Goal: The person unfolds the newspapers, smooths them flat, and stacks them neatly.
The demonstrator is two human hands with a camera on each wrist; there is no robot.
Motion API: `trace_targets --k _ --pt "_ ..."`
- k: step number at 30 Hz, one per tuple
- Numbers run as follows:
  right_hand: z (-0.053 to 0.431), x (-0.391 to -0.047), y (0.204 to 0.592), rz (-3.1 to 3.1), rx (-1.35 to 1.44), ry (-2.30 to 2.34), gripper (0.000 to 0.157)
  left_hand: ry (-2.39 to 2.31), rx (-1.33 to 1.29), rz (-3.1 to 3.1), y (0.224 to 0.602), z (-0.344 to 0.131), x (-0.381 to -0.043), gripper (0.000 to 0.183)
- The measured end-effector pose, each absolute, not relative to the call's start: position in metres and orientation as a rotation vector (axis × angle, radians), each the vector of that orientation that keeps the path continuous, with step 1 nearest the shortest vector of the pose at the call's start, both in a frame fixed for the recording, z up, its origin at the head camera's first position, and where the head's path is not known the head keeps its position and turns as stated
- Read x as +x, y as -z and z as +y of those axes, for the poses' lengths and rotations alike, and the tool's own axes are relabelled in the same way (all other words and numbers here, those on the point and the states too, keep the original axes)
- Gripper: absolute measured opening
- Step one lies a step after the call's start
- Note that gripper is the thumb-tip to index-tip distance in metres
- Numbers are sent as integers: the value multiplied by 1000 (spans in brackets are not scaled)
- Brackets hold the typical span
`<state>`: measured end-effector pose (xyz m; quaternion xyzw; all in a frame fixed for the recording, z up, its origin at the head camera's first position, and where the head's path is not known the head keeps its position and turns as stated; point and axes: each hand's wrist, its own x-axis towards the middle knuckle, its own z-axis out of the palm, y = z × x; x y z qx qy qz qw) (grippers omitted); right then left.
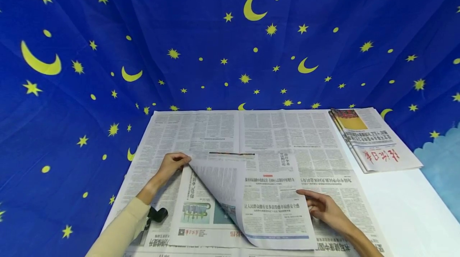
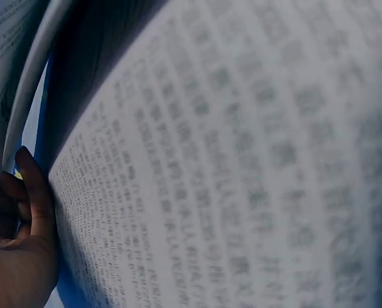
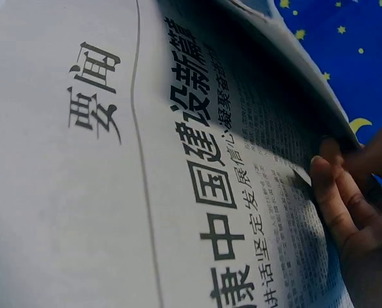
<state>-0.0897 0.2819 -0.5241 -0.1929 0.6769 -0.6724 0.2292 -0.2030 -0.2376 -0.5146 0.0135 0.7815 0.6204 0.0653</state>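
A folded newspaper [image 1: 273, 217] lies at the near middle, over wide spread newspaper sheets [image 1: 215, 133]. My left hand [image 1: 175, 164] pinches the top left corner of its upper page, which is lifted and curls toward the right. Under that page, a lower page with a green-and-blue picture [image 1: 197, 212] shows. In the left wrist view the printed page fills most of the frame beside the left hand [image 2: 24, 237]. At the folded newspaper's right edge, my right hand [image 1: 325, 209] holds the margin, index finger over the page. The right wrist view shows its fingers [image 3: 338, 205] at the paper's edge.
A stack of folded newspapers [image 1: 377, 141] with red print lies at the back right on the white tabletop [image 1: 406, 201]. Blue cloth [image 1: 215, 29] with yellow moons and stars hangs behind and at the sides. A black device [image 1: 158, 214] sits at the left wrist.
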Motion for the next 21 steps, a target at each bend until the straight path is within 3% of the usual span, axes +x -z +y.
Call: trace_targets --k 7,12,17,21 --pt "281 -87 526 1983 -641 1773 58 -1852 -35 2369 498 -231 -197 25" --pt "276 -82 527 2269 -712 1657 53 -1882 -50 2348 512 -237 -203 23" --pt "270 -81 534 2557 -861 1636 34 -1891 -55 2358 524 -241 -206 18" --pt "267 -85 540 2758 -1065 1624 38 -1896 -12 2353 527 -243 -206 18"
